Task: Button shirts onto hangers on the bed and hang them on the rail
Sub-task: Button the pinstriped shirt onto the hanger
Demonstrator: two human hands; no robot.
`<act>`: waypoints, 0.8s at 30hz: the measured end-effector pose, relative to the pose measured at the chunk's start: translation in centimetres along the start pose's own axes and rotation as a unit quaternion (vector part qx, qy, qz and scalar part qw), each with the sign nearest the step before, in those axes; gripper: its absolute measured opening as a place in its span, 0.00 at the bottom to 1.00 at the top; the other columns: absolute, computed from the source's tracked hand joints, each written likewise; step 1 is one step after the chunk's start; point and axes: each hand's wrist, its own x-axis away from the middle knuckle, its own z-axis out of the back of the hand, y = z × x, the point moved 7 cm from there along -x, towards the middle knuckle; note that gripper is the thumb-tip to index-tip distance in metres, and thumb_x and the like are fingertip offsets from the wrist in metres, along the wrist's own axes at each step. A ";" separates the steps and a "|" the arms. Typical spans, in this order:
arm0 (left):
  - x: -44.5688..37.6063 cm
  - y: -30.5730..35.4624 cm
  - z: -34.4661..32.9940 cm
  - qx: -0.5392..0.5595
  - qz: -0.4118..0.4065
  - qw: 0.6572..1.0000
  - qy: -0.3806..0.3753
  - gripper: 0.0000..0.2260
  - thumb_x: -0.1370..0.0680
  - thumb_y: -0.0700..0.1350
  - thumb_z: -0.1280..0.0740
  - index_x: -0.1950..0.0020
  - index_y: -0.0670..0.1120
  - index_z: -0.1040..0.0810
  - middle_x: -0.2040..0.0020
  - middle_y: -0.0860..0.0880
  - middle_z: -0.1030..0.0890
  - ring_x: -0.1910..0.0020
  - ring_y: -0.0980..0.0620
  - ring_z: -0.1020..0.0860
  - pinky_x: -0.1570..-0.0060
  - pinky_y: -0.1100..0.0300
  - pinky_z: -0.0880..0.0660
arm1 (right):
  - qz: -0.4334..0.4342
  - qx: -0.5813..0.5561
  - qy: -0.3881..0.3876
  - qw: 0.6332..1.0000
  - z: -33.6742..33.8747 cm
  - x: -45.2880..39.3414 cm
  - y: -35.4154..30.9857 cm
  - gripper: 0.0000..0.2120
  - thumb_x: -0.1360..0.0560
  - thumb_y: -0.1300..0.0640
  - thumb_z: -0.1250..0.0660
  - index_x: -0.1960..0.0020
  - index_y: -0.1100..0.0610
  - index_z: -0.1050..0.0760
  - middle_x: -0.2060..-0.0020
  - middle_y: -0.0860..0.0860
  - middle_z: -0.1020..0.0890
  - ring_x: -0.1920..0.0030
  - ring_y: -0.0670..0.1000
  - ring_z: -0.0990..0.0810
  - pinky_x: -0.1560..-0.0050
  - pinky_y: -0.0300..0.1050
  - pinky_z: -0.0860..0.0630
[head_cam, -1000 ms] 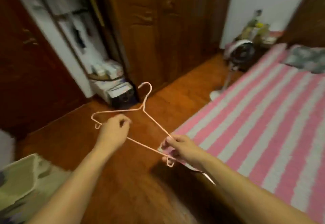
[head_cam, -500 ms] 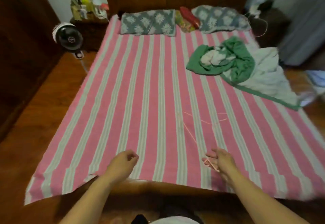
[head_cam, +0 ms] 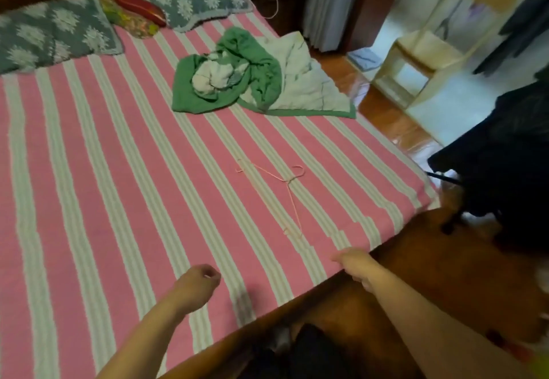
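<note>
Hanger [head_cam: 289,191] flat on bed [head_cam: 118,170] near foot edge | left hand [head_cam: 197,285] fingers loosely curled, empty | right hand [head_cam: 355,265] relaxed, empty

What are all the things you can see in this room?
bed sheet: one, pink with pale stripes, covers the bed
hanger: one, pink wire, flat on the sheet near the foot edge
blanket: one, green and pale, crumpled near the bed's right side
pillows: two, grey-blue patterned, at the head
cushion: one, red, between the pillows
chair: one, cream, on the floor at right
hands: left hand loosely curled, empty; right hand empty at the foot edge
</note>
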 end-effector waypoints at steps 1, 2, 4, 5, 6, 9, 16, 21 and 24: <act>-0.7 2.2 -0.4 -0.017 -0.021 1.000 -0.008 0.07 0.16 0.48 0.38 0.42 0.49 0.22 0.44 0.48 0.18 0.49 0.48 0.19 0.44 0.54 0.22 | 0.000 -0.029 0.005 1.000 1.6 0.8 0.9 0.20 0.17 0.54 0.37 0.28 0.60 0.30 0.36 0.56 0.23 0.40 0.55 0.24 0.42 0.47 0.24; -0.9 5.0 -0.6 -0.028 -0.045 0.998 -0.015 0.07 0.16 0.48 0.38 0.43 0.49 0.21 0.45 0.48 0.18 0.49 0.48 0.18 0.45 0.54 0.23 | 0.001 -0.060 0.025 0.998 3.4 1.4 1.8 0.19 0.17 0.54 0.36 0.29 0.60 0.28 0.38 0.55 0.22 0.41 0.54 0.23 0.42 0.48 0.23; -1.1 11.4 -1.1 -0.041 -0.103 0.993 -0.032 0.07 0.17 0.48 0.38 0.45 0.49 0.20 0.48 0.48 0.17 0.50 0.47 0.17 0.48 0.53 0.23 | 0.009 -0.136 0.058 0.989 7.7 2.4 2.8 0.15 0.18 0.55 0.35 0.34 0.59 0.25 0.45 0.54 0.19 0.46 0.52 0.20 0.45 0.46 0.21; -1.0 15.0 -1.4 -0.049 -0.136 0.989 -0.036 0.07 0.17 0.48 0.38 0.46 0.49 0.20 0.48 0.48 0.16 0.50 0.46 0.17 0.48 0.53 0.22 | 0.023 -0.166 0.067 0.984 10.0 3.2 2.8 0.14 0.18 0.54 0.35 0.35 0.58 0.23 0.47 0.53 0.18 0.47 0.51 0.19 0.47 0.45 0.20; -0.9 18.7 -1.5 -0.059 -0.169 0.983 -0.039 0.07 0.17 0.48 0.37 0.46 0.49 0.20 0.48 0.48 0.16 0.50 0.46 0.17 0.48 0.52 0.22 | 0.042 -0.186 0.074 0.979 12.4 4.0 2.5 0.12 0.18 0.54 0.35 0.37 0.57 0.22 0.48 0.52 0.17 0.47 0.50 0.18 0.46 0.45 0.19; 0.9 30.9 -2.6 -0.065 -0.285 0.956 -0.029 0.06 0.16 0.48 0.36 0.46 0.51 0.20 0.50 0.50 0.16 0.53 0.49 0.17 0.54 0.53 0.22 | 0.113 -0.249 0.118 0.955 21.0 7.0 2.2 0.09 0.18 0.54 0.36 0.43 0.54 0.19 0.46 0.53 0.15 0.47 0.49 0.17 0.43 0.46 0.19; 10.5 57.9 -11.5 0.030 -0.515 0.857 -0.013 0.08 0.17 0.41 0.35 0.52 0.47 0.17 0.58 0.50 0.15 0.61 0.53 0.16 0.54 0.54 0.21 | 0.235 -0.327 0.233 0.885 42.2 11.8 6.6 0.10 0.17 0.59 0.38 0.45 0.58 0.17 0.52 0.56 0.14 0.56 0.49 0.18 0.49 0.45 0.20; 12.7 70.3 -24.5 0.015 -0.535 0.840 -0.093 0.07 0.18 0.44 0.33 0.53 0.49 0.17 0.56 0.50 0.14 0.57 0.48 0.15 0.50 0.48 0.21 | 0.217 -0.374 0.267 0.861 54.5 8.7 14.3 0.10 0.18 0.59 0.37 0.46 0.57 0.17 0.50 0.56 0.14 0.48 0.55 0.15 0.42 0.50 0.18; 11.9 74.6 -32.1 0.002 -0.493 0.858 -0.146 0.07 0.18 0.41 0.34 0.53 0.45 0.17 0.54 0.45 0.15 0.55 0.46 0.17 0.52 0.51 0.23 | 0.185 -0.392 0.259 0.863 59.9 6.3 18.8 0.09 0.18 0.59 0.37 0.46 0.56 0.17 0.51 0.54 0.13 0.49 0.54 0.14 0.44 0.49 0.17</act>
